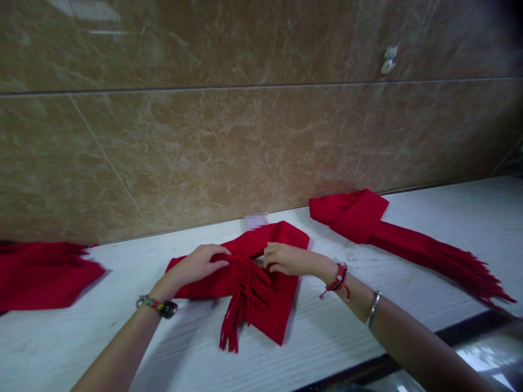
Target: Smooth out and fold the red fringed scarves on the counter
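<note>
A red fringed scarf (273,307) lies folded on the white wood-grain surface, its loops crossing and its tassels spread over the lower part. On the left side of it rests my left hand (204,264), fingers stretched out and thumb apart, touching the cloth near where the fringe begins. My right hand (286,258) is closed, its curled fingertips gripping the scarf's edge by the opening between the loops. What lies under those fingertips is partly hidden.
To the right lies a second red scarf (359,218), folded over, its fringed end toward the front edge. More red fringed cloth (44,277) sits at the far left. A small pale blurred item (255,221) touches the tiled wall (245,147) behind. The surface's dark front edge (351,375) runs below.
</note>
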`<state>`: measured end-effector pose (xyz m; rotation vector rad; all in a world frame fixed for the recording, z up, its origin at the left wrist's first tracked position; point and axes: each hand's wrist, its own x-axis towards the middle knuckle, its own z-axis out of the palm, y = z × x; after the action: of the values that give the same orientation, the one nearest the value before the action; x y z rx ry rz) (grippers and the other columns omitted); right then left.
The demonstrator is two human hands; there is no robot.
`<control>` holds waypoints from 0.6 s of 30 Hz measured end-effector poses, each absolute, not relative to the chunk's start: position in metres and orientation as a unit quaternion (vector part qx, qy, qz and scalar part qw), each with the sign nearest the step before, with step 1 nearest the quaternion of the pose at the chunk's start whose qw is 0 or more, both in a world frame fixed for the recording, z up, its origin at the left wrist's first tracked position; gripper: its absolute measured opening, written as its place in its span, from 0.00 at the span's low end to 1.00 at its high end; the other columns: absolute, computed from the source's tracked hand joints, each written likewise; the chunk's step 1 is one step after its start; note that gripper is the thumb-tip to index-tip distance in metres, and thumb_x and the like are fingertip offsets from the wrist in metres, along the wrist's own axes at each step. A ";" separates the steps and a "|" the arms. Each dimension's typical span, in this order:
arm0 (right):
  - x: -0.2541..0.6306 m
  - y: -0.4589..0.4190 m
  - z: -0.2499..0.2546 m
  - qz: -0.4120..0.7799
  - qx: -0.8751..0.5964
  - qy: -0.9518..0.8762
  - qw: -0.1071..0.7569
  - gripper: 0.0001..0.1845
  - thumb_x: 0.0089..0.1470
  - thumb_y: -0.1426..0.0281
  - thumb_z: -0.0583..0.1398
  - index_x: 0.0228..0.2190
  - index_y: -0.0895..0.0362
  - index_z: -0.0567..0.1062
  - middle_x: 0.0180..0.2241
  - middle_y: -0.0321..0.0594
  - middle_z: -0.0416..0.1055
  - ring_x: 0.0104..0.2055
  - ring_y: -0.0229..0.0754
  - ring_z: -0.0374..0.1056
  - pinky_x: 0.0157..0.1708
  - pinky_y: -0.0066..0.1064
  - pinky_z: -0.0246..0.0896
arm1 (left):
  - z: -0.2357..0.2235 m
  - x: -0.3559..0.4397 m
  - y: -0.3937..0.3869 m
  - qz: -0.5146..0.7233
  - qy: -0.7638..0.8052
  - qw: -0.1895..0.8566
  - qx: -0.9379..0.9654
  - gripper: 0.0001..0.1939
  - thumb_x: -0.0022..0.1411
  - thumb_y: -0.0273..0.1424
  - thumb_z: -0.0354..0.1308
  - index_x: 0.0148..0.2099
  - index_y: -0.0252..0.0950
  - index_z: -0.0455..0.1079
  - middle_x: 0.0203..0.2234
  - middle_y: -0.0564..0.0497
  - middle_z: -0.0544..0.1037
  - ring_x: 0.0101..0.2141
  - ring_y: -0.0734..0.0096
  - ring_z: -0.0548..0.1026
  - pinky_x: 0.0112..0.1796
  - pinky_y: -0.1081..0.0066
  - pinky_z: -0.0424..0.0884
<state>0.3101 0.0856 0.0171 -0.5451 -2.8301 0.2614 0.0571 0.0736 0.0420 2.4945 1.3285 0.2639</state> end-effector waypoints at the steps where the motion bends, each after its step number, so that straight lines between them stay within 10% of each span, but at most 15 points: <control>1: 0.312 0.086 0.019 0.109 -0.186 -0.968 0.128 0.08 0.50 0.80 0.55 0.30 0.60 0.75 0.30 0.41 0.69 0.36 0.40 0.63 0.40 0.31 0.58 | 0.047 0.059 0.078 0.101 0.475 0.150 0.861 0.13 0.56 0.32 0.49 0.39 0.37 0.72 0.37 0.51 0.77 0.38 0.68 0.72 0.42 0.72 0.64; 18: 0.314 0.089 0.021 0.158 -0.187 -0.907 0.342 0.07 0.51 0.78 0.56 0.28 0.58 0.73 0.35 0.41 0.66 0.38 0.38 0.64 0.40 0.29 0.60 | 0.035 0.099 0.100 0.149 0.393 0.507 0.753 0.13 0.52 0.38 0.56 0.37 0.35 0.71 0.33 0.52 0.76 0.34 0.70 0.70 0.39 0.71 0.64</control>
<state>0.3136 0.0893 0.0209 -0.4875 -2.3594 0.4120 0.0989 0.0996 0.0354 1.8146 0.9477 0.3605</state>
